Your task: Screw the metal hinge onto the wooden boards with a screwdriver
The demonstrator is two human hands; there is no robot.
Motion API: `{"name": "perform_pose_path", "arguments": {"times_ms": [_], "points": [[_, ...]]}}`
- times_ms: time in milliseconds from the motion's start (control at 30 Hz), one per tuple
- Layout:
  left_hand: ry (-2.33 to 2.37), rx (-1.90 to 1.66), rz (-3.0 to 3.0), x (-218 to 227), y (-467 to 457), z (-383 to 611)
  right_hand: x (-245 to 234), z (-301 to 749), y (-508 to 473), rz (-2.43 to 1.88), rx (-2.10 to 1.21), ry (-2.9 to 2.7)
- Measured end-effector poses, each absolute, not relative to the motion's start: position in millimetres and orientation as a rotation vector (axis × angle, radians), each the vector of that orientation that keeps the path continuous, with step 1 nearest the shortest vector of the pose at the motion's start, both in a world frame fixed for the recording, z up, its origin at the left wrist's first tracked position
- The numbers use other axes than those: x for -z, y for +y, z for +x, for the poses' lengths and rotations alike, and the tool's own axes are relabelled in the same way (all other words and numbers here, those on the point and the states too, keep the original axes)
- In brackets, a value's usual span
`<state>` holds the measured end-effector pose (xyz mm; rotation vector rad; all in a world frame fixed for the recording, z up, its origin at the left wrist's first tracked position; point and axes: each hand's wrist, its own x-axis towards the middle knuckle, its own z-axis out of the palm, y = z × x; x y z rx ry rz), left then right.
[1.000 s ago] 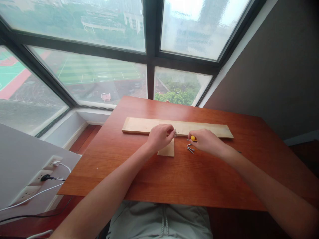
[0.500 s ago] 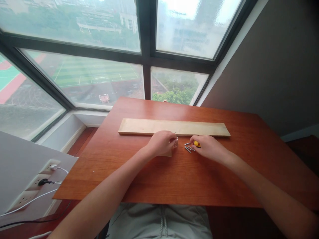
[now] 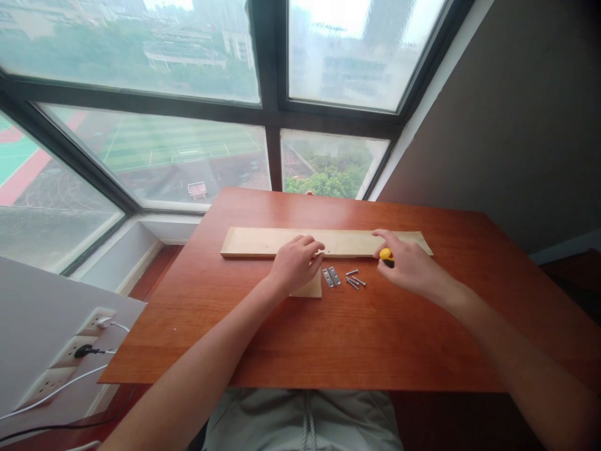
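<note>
A long pale wooden board (image 3: 263, 241) lies across the red-brown table (image 3: 357, 338). My left hand (image 3: 295, 266) is loosely curled with fingertips at the board's near edge, over a small wooden block (image 3: 310, 289); nothing shows in its fingers. A small metal hinge (image 3: 331, 276) lies flat on the table just right of that hand. Several screws (image 3: 354, 279) lie beside the hinge. My right hand (image 3: 407, 266) is closed around a yellow-handled tool (image 3: 385, 255), probably a screwdriver, near the board's right part.
A large window (image 3: 188, 144) stands beyond the table's far edge. A grey wall (image 3: 516, 125) runs along the right. At the lower left a white power strip (image 3: 70, 351) holds plugs and cables. My grey garment shows under the near table edge.
My left hand let go of the hinge, which now lies open on the table, and moved up to the board. My right hand moved right and up with the yellow tool, away from the screws.
</note>
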<state>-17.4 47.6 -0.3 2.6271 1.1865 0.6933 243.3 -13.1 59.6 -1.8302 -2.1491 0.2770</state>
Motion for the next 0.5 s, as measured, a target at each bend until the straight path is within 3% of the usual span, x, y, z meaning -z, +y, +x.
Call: {"name": "perform_pose_path", "arguments": {"times_ms": [267,500], "points": [[1.416,-0.587,2.731,11.7,63.5,-32.6,-141.1,260.2,-13.3,-1.772,-0.216,-1.649],[1.459,-0.392,2.751,16.3,71.0,-36.6,-77.7,287.2,5.8,-1.376,-0.899,-0.971]]}}
